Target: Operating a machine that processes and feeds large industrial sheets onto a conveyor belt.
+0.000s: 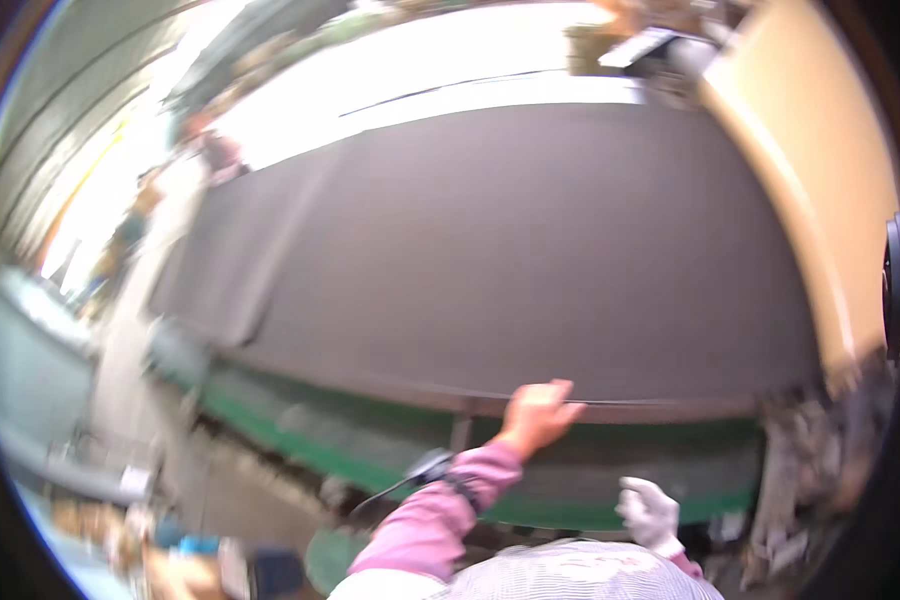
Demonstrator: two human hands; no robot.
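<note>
A broad sheet of dark grey, fabric-like material [530, 250] lies spread over a long table, with a fold or overlapping layer near its left end. At the near edge of this sheet is my bare left hand [538, 416], its fingers apart and touching the edge; the pink sleeve behind it carries a dark strap at the wrist. My right hand [652, 514] wears a white glove and hangs lower, apart from the sheet, in front of the table. Its fingers are curled, and nothing shows in them. Motion blurs the whole picture.
Below the sheet runs the table's green frame [300, 436]. A tan panel [810, 150] borders the right end. Pale blue-grey equipment [40, 370] stands at far left, with blurred clutter at lower left. A person [218, 155] appears beyond the far left corner.
</note>
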